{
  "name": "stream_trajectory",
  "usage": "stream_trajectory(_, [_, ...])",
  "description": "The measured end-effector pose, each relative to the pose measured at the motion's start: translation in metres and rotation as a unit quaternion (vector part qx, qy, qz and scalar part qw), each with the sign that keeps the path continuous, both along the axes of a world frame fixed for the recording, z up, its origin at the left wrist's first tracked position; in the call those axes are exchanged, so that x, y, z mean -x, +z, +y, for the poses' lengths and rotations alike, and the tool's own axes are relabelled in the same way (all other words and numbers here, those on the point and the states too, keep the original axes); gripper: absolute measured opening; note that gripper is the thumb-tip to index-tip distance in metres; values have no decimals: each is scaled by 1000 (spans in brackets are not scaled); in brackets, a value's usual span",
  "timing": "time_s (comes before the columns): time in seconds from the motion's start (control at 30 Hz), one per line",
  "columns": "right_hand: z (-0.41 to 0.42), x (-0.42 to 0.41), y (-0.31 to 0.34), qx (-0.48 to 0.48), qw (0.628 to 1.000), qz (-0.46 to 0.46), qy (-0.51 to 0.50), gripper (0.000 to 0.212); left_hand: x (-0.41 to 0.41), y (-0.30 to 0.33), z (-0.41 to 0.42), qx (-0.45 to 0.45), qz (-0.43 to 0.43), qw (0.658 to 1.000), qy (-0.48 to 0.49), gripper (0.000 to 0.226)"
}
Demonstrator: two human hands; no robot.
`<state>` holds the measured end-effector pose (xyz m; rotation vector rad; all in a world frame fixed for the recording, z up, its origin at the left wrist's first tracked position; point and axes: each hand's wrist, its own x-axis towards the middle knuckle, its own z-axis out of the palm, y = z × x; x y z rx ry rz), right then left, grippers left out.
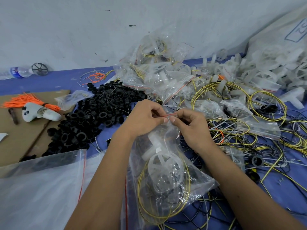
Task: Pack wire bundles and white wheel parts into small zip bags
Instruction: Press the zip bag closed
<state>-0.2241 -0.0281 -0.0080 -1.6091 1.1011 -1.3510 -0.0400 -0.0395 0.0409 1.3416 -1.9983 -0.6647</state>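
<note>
A small zip bag [167, 176] is held up in the near middle, over the blue table [49, 82]. Its red strip is pinched at the top by the left hand [144, 117] and the right hand [191, 126], with fingertips pressed tight on it. A white wheel part [163, 165] and a yellow wire bundle [146, 196] are seen inside. Filled bags [159, 70] are piled far behind, and black rings [93, 112] are heaped on the left.
</note>
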Motion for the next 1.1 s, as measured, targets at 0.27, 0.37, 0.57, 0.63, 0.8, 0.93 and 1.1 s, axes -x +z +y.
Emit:
stream_trajectory(0.27, [-4,1,-5,10,1000,-14,-7,18,2,1,2,2,-15,1000,0,14])
stream_trajectory(0.37, [-5,1,-5,11,1000,-21,11,24,6,3,3,12,-11,1000,10,8])
stream_trajectory(0.57, [-6,2,-7,21,1000,-11,-5,23,7,3,4,13,-2,1000,17,12])
stream_trajectory(0.63, [-6,2,-7,28,1000,-7,-8,22,1,4,4,-5,-4,1000,10,10])
stream_trajectory(0.8, [-2,-3,-5,62,998,13,17,14,-21,13,4,-70,-5,997,-25,7])
stream_trajectory(0.93, [-1,-6,-5,71,997,23,35,7,-30,19,6,-84,2,996,-40,10])
stream_trajectory(1.1, [-3,-4,-8,61,998,1,26,4,-38,22,8,-96,1,994,-44,6])
